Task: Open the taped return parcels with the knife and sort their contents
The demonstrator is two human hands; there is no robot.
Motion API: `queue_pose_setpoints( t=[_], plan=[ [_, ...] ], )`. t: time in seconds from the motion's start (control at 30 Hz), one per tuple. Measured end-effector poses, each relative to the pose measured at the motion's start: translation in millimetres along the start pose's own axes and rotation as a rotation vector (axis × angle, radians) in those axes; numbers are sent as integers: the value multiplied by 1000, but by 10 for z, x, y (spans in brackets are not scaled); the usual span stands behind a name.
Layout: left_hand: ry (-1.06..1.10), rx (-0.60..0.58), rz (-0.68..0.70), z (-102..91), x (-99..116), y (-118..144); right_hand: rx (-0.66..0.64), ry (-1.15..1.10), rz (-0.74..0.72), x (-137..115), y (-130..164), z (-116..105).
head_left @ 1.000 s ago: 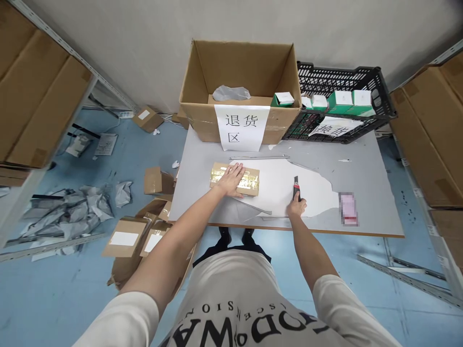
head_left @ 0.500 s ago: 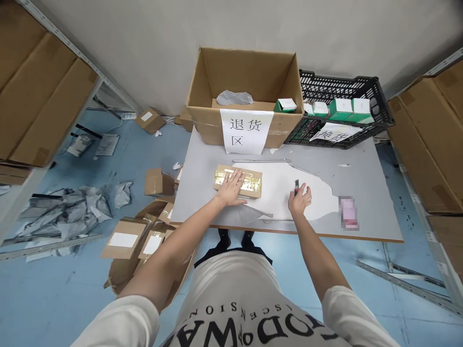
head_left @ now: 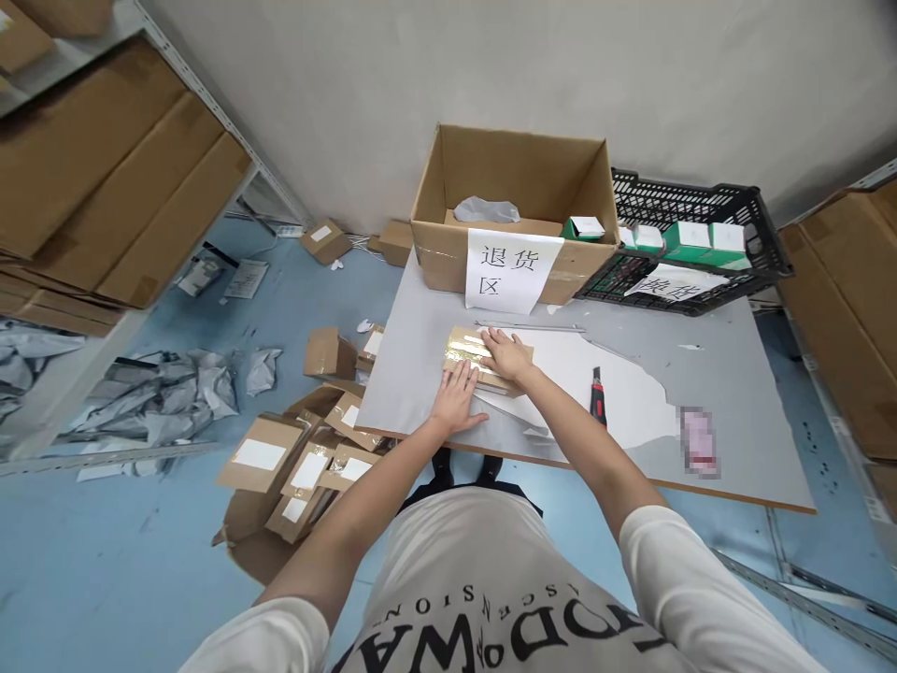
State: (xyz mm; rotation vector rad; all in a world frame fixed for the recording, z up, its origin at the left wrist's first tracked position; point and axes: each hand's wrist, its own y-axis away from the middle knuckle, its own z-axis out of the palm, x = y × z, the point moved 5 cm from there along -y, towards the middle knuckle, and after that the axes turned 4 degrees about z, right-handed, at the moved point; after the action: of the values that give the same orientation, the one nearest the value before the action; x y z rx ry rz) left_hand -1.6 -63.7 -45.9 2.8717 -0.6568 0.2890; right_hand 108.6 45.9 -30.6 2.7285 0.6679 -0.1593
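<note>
A small cardboard box (head_left: pixel 459 344) with shiny clear tape lies on the table (head_left: pixel 420 299). My left hand (head_left: pixel 457 397) touches its near side, fingers stretched forward onto the edge and thumb out to the right. Across the right part of the box top lies my right hand (head_left: pixel 508 355), its fingers extended over the tape. Part of the box is covered by both hands. To the right, a red and black box cutter (head_left: pixel 597 397) rests with no hand on it, on a white sheet (head_left: pixel 634 393).
At the back stand a large open carton (head_left: pixel 438 266) with a paper sign and a black crate (head_left: pixel 771 252) holding green-and-white boxes. A pixelated pink item (head_left: pixel 699 439) lies at right. Left on the floor are a carton of parcels (head_left: pixel 259 453) and grey plastic bags (head_left: pixel 168 402).
My right hand has let go of the box cutter and moved left onto the cardboard box. My left hand has slid from the box top to its near edge. The view has shifted.
</note>
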Motion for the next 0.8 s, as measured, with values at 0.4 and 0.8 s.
queue_pose_setpoints(
  t=[0.4,0.8],
  plan=[
    [50,-31,12,5,-22,-5,-8,168,-60,-103,-39,55],
    [60,-18,21,-1,-22,63,-97,-97,95,524,-326,-535]
  ],
)
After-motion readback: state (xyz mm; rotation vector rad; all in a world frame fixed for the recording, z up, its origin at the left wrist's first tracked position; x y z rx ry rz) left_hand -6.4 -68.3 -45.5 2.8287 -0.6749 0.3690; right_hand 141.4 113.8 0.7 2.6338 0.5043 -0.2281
